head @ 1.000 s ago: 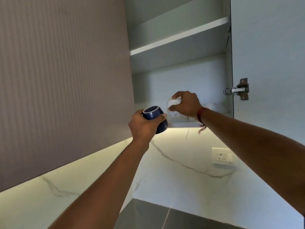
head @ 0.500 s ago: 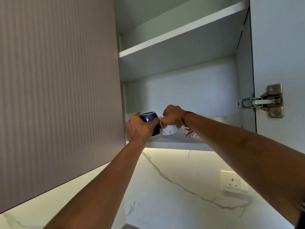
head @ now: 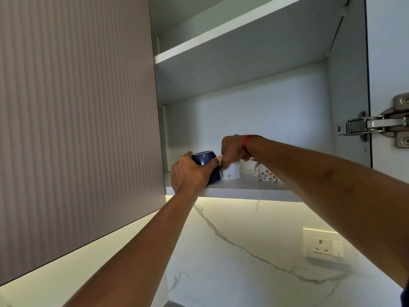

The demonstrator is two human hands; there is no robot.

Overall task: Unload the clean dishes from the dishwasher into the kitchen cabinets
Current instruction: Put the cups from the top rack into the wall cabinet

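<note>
Blue cup (head: 204,159) gripped by left hand (head: 190,176), white cup (head: 232,172) pinched by right hand (head: 233,149) — both on shelf (head: 243,192), floral cup (head: 267,175) alongside.

Glossy dark blue cup (head: 204,159), narrower end up, at the front left corner of the cabinet's bottom shelf (head: 232,191), wrapped in the left hand (head: 190,173). Just beside it on the right, plain white cup (head: 231,172) standing near the front edge, gripped at its top by the right hand (head: 233,149). Farther right along that edge, flower-printed white cup (head: 267,175), partly hidden behind the forearm.
</note>
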